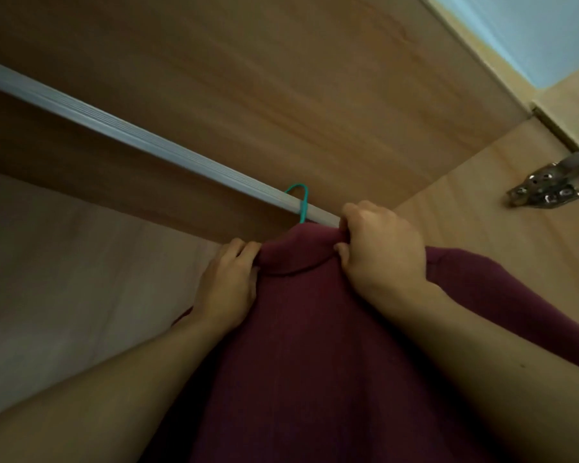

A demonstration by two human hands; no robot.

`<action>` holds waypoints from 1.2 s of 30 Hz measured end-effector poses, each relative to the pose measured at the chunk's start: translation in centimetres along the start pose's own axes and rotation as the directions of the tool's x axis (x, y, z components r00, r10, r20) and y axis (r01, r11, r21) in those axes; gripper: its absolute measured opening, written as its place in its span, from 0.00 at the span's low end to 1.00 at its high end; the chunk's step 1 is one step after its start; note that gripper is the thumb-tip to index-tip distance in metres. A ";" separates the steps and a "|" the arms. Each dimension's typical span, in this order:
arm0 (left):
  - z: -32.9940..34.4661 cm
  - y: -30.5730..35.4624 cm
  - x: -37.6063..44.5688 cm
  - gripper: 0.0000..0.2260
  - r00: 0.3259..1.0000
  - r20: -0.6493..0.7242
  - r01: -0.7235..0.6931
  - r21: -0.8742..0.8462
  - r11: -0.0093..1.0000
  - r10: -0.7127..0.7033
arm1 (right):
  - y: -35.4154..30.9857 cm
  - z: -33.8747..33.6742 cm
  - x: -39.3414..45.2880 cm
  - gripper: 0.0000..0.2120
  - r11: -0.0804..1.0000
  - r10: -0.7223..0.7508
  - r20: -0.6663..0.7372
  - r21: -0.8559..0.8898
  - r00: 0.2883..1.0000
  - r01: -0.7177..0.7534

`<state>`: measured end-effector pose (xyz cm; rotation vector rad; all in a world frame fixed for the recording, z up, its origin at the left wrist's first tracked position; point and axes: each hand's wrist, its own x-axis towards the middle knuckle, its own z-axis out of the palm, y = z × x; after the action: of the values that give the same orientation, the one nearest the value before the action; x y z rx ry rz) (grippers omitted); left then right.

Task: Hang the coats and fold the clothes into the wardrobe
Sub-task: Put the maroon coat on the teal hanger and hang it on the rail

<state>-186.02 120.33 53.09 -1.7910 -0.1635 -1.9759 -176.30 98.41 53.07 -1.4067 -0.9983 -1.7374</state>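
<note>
A dark maroon coat (315,345) hangs inside the wardrobe on a teal hanger (301,202), whose hook sits over the silver rail (141,137). Only the hook shows; the coat covers the rest of the hanger. My left hand (228,289) pinches the left side of the coat's collar. At the right side of the collar, just below the rail, my right hand (378,252) grips the fabric. Both forearms reach up from the bottom of the view.
The wardrobe's wooden top panel (281,78) runs above the rail, and the back wall (64,262) lies to the left. A metal door hinge (549,187) is fixed to the right side panel (482,212). Pale ceiling shows at the top right.
</note>
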 end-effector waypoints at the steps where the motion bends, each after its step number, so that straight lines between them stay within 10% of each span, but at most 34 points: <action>1: 0.8 0.2 -0.1 0.11 1.000 -0.004 0.019 -0.022 1.000 -0.019 | 0.3 0.2 0.0 0.10 1.000 -0.003 0.003 -0.024 1.000 0.003; 6: 3.3 2.5 -2.6 0.13 0.998 0.043 0.049 -0.133 0.990 -0.044 | 2.3 0.3 -2.3 0.07 0.993 -0.004 0.047 -0.122 0.999 0.010; 22: 2.5 0.7 -9.4 0.43 0.872 0.400 0.342 -0.086 0.936 -0.282 | 1.6 -1.1 -9.1 0.40 0.848 -0.058 0.470 -0.442 0.881 0.291; 29: 8.7 1.4 -11.9 0.54 0.838 0.403 0.520 -0.389 0.760 -0.368 | 3.5 0.7 -10.0 0.44 0.746 -0.073 0.442 -0.571 0.894 0.344; 36: 13.6 3.8 -13.8 0.48 0.833 0.407 0.517 -0.335 0.788 -0.374 | 5.7 2.4 -10.6 0.43 0.695 -0.141 0.382 -0.619 0.913 0.366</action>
<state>-171.49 125.86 40.91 -2.5721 -0.3044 -2.1408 -168.28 98.18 43.79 -2.1419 -0.7507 -2.2901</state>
